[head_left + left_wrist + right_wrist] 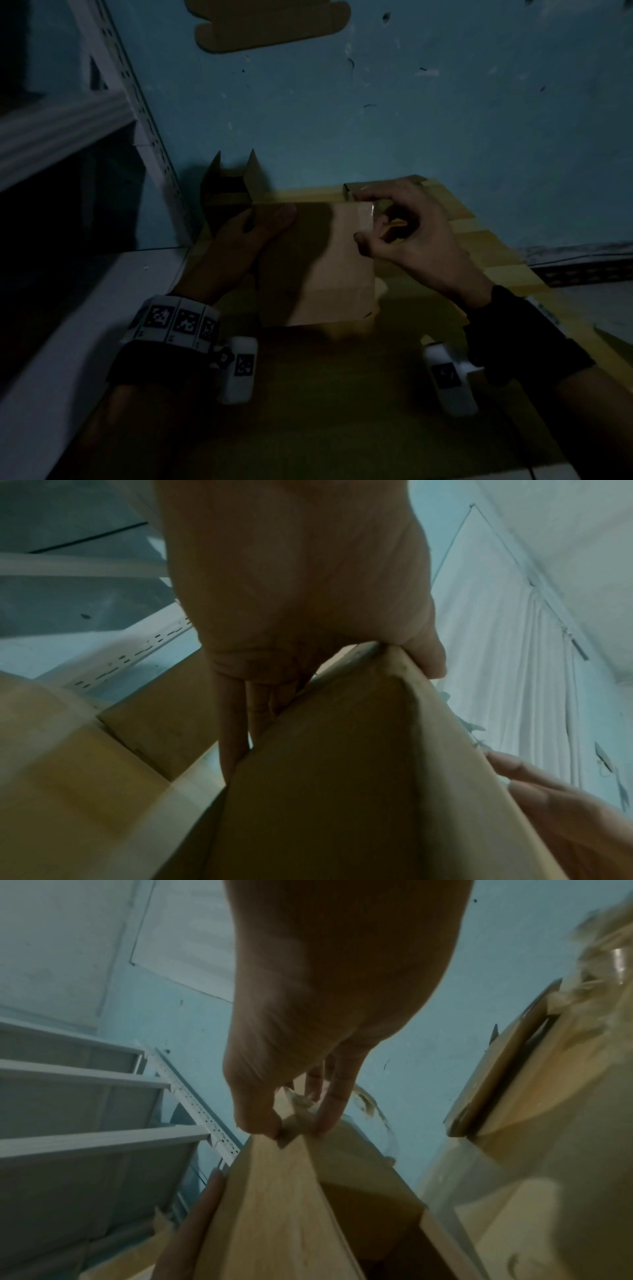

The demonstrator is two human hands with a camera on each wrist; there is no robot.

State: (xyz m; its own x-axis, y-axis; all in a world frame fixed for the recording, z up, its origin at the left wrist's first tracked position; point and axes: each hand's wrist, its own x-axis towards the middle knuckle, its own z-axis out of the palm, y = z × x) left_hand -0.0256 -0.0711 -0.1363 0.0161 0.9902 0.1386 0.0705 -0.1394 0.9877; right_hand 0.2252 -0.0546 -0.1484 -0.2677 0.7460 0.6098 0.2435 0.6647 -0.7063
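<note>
L hand (239,240) clasps left edge of box (315,267), steadying — R hand (407,236) pinches tape strip (365,215) at top's right edge; strip runs front-to-back, so I reckon R's nearer

**Only Pattern Squares, No Words**

No words, names or numbers can be read anywhere. The only signs are small black-and-white pattern squares. Three of them sit in a row on the white band (178,322) behind the left hand (246,246), in the lower left of the head view. Tiny marks sit under these squares, too small to read. One more square is on the left white gadget (239,370), just right of the band. Another, dark and blurry, is on the right white gadget (448,377), lower right, below the right hand (414,240). The cardboard box (315,267) that both hands grip is plain brown.
</note>
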